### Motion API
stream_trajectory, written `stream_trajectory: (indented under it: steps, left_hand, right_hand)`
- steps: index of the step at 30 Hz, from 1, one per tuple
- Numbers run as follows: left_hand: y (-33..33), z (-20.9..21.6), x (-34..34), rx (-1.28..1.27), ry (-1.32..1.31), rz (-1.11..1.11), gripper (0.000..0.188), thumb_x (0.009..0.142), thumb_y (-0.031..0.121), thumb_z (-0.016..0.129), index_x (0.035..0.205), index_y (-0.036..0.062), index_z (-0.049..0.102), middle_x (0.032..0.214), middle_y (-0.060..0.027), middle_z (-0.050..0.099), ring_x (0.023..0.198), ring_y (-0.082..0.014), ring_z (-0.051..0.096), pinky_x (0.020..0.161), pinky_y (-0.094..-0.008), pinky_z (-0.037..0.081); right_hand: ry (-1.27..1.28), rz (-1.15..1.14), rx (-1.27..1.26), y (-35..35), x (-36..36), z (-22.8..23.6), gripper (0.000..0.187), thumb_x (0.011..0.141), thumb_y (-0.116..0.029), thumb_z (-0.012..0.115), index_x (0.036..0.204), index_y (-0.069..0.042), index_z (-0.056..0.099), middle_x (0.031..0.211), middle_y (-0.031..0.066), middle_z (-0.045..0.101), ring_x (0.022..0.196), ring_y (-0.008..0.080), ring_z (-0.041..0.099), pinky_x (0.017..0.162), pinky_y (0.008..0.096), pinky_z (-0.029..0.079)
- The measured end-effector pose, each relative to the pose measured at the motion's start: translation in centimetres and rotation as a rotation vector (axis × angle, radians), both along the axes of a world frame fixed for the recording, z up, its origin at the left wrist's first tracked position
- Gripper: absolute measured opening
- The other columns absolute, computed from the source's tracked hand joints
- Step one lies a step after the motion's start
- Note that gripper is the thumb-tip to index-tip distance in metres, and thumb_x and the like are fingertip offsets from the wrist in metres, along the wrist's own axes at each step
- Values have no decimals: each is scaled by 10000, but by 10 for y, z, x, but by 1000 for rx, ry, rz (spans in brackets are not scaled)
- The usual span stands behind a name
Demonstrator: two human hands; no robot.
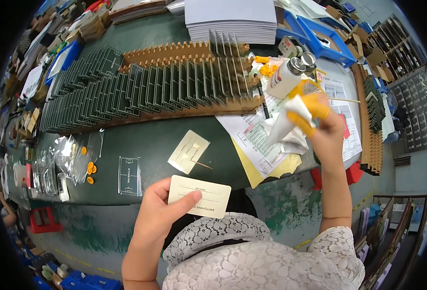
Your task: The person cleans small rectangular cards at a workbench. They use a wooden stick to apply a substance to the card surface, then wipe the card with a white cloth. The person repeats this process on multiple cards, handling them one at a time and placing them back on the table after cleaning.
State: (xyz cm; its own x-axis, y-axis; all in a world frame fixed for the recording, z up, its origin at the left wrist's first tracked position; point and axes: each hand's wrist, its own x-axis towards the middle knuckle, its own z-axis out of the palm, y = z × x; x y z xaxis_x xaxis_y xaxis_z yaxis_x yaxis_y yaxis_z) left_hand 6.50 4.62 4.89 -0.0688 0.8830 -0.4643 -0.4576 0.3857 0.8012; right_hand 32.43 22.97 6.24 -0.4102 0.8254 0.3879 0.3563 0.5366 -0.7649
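We see bright, fairly even indoor light, with glints on the clear plastic bags [67,155] and a pale sheen across the paper stack [230,20]. The cream card [199,195] reads crisply. Toward the black fisheye rim, we find the green tabletop's [150,140] edge bowed and the shelving [398,41] warped and softer.

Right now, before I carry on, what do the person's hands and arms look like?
The left hand is bare; the right hand wears yellow finger covers on some fingers. Both forearms are uncovered. The right sleeve is short, white, flower-patterned lace. No watch shows.
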Motion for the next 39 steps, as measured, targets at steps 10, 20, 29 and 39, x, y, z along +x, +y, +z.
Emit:
stream_trajectory:
  steps: [10, 20, 29, 39]
  left_hand:
    - [-3, 1, -2, 7, -32, -4, 258, 866, 25, 673, 1100, -76, 633, 1026, -119, 692, 927, -139, 659, 845, -276, 524]
    - [-2, 13, -3, -89, -24, -51, 254, 847, 46, 697, 1072, -65, 653, 1012, -112, 700, 918, -134, 665, 844, -266, 519]
    - [3, 12, 4, -68, -59, -230, 239, 853, 92, 701, 1062, -20, 673, 975, -54, 702, 875, -78, 646, 790, -228, 508]
    - [1, 10, 6, -49, -106, -212, 244, 824, 31, 679, 1064, -14, 673, 990, -42, 694, 907, -75, 637, 829, -233, 503]
  right_hand:
    - [-786, -319, 964, 82, 3, 12, 346, 649, 0, 673, 983, -75, 719, 968, 32, 629, 1014, 230, 557, 932, 402, 366]
    - [-744, -258, 980, 60, -3, 11, 429, 659, 60, 624, 1054, -84, 705, 1069, 63, 634, 1072, 259, 548, 951, 413, 362]
    - [-432, 464, 911, -37, -45, 12, 273, 650, -155, 750, 922, -164, 719, 1113, -10, 643, 1026, 228, 548, 887, 466, 400]
    - [-416, 598, 1012, -60, -61, 9, 191, 677, -197, 706, 848, -116, 679, 968, -18, 603, 1058, 127, 545, 860, 389, 440]
